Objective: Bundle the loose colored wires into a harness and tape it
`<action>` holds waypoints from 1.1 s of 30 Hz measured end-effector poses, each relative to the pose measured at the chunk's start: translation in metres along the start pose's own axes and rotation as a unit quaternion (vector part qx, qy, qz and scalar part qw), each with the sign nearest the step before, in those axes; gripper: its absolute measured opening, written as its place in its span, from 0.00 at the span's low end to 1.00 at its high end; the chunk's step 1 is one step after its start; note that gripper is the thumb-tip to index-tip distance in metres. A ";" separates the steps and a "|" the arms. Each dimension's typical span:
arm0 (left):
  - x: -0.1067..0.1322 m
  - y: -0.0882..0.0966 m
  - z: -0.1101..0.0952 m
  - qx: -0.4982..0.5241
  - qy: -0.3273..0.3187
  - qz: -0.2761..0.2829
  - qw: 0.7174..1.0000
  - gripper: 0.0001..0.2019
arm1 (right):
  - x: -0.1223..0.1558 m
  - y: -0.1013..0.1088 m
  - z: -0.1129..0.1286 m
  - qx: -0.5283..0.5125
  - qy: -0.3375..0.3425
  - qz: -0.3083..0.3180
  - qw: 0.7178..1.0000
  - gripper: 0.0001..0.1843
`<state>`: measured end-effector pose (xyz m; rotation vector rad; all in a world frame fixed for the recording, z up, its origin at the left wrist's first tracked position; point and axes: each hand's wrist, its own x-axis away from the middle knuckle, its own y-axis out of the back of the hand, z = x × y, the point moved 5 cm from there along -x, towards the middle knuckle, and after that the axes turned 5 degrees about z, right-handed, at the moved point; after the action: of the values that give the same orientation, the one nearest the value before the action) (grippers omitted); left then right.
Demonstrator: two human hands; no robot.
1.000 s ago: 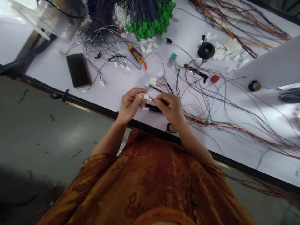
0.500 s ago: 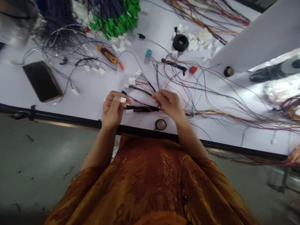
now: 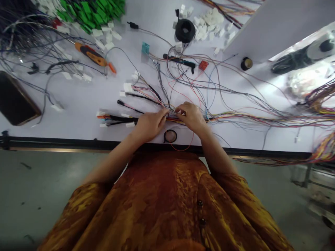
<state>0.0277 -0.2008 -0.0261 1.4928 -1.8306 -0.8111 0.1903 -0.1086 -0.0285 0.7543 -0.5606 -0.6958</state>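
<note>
My left hand [image 3: 152, 122] lies over the wire harness, its thumb and fingertips pinched on thin wires at the point where the branches meet. Just to its right, my right hand [image 3: 192, 118] has its fingers curled together on the same wires. The harness [image 3: 222, 116] runs off to the right as loose coloured wires. Left of my hands, its black-wrapped branches [image 3: 120, 119] end in white connectors [image 3: 128, 87] and a small black connector [image 3: 120, 102]. An orange wire loops down past a roll of tape [image 3: 170, 136] near the table's front edge.
Beyond the hands lie a screwdriver with an orange-black handle [image 3: 91, 55], a teal connector [image 3: 145, 48], a red connector [image 3: 203, 65] and a black tape roll [image 3: 185, 30]. Green connectors [image 3: 91, 14] are heaped at the back left. A phone [image 3: 17, 99] rests at the left.
My left hand has let go of the white connector and moved right to the wires beside my right hand. The view has shifted, so the table things appear further left.
</note>
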 end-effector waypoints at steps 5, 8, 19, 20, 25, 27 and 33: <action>-0.006 -0.013 0.005 -0.120 0.055 0.051 0.990 0.21 | -0.002 0.000 0.008 0.095 0.002 -0.010 0.995 0.07; -0.004 -0.013 0.008 -0.113 0.065 0.044 0.991 0.21 | -0.001 0.005 0.007 0.087 -0.017 -0.043 0.995 0.08; 0.007 0.005 0.028 0.295 0.039 -0.105 0.949 0.15 | 0.004 0.030 0.021 -0.390 0.119 0.065 0.911 0.20; 0.009 0.006 0.031 0.355 0.051 -0.121 0.926 0.16 | 0.003 0.028 0.022 -0.395 0.120 0.035 0.910 0.17; 0.020 0.010 0.043 0.509 0.101 -0.178 0.836 0.19 | 0.000 0.008 0.043 -0.363 0.147 -0.019 0.920 0.11; 0.024 0.012 0.045 0.530 0.111 -0.201 0.817 0.20 | -0.001 -0.004 0.051 -0.348 0.143 0.016 0.926 0.10; 0.028 0.014 0.045 0.552 0.099 -0.223 0.797 0.20 | 0.001 -0.019 0.068 -0.211 0.192 -0.019 0.958 0.06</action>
<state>-0.0208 -0.2228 -0.0402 2.6550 -1.8521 0.4059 0.1380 -0.1478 -0.0013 0.4792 -0.0363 -0.6540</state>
